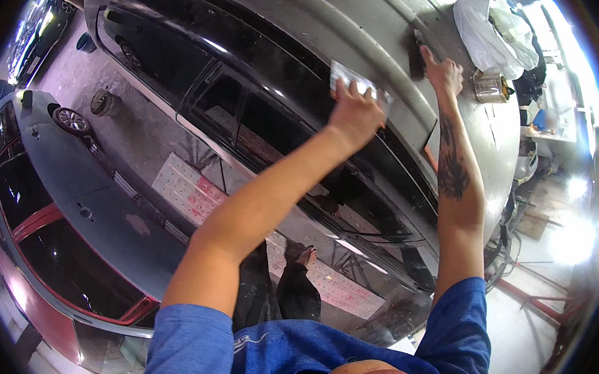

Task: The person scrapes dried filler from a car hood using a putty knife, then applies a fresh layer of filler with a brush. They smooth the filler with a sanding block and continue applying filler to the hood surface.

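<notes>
My left hand (358,116) is closed round a flat, pale rectangular plate (349,75), holding it over the roof edge of the dark vehicle beside me. Farther right, my right hand (445,78) reaches over the vehicle's grey ribbed roof (399,19). Its fingers are closed on a slim tool with a small, pale end (418,37); the rest is hard to make out against a dark patch on the roof. Close to the right wrist, an open metal tin (490,87) sits on the roof, and a flat piece with an orange edge (432,146) lies near the forearm.
A white plastic bag (484,32) rests on the roof beyond the tin. I stand on a perforated, paint-stained plank (338,286) alongside the vehicle's windows. To the left are a grey and red car (104,211), a round drum-like object (103,102) and a dark bucket (85,42).
</notes>
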Tool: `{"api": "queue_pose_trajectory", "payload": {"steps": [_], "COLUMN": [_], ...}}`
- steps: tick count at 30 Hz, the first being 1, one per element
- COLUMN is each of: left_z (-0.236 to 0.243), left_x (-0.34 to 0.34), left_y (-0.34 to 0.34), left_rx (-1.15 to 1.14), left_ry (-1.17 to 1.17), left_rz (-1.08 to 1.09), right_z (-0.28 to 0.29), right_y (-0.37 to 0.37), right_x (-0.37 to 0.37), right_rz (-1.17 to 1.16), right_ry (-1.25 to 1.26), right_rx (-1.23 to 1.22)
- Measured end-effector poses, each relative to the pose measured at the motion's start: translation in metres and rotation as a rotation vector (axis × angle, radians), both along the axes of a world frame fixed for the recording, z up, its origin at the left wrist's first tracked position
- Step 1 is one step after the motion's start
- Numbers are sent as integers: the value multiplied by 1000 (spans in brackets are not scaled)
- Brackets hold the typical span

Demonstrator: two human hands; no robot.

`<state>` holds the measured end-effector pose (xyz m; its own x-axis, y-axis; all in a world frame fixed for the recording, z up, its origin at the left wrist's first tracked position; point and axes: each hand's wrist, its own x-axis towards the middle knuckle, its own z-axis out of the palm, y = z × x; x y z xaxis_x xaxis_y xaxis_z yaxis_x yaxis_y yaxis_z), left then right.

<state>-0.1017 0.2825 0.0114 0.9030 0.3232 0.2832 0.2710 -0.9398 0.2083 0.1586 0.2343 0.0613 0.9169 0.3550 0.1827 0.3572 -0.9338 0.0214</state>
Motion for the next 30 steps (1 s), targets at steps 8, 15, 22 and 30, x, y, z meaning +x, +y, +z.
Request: {"api": "queue_pose_trajectory", "payload": {"steps": [8,15,22,30], "left_z": [-9,13,20,16], "left_x": [-14,-13,-13,-24], "left_y": [33,67,110,135], "left_rx": [-84,27,-14,80], "left_ry": [-47,29,63,132], "left_rz": [-142,-76,-49,-37], "right_z": [-38,-62,-78,-75], "right_y": [-107,-103,-86,-85], "right_x": [-94,-171,-180,-179], "right_rz": [228,260,312,324], "right_ry": [-200,-195,-260,-227], "right_rx": [447,609,587,578]}}
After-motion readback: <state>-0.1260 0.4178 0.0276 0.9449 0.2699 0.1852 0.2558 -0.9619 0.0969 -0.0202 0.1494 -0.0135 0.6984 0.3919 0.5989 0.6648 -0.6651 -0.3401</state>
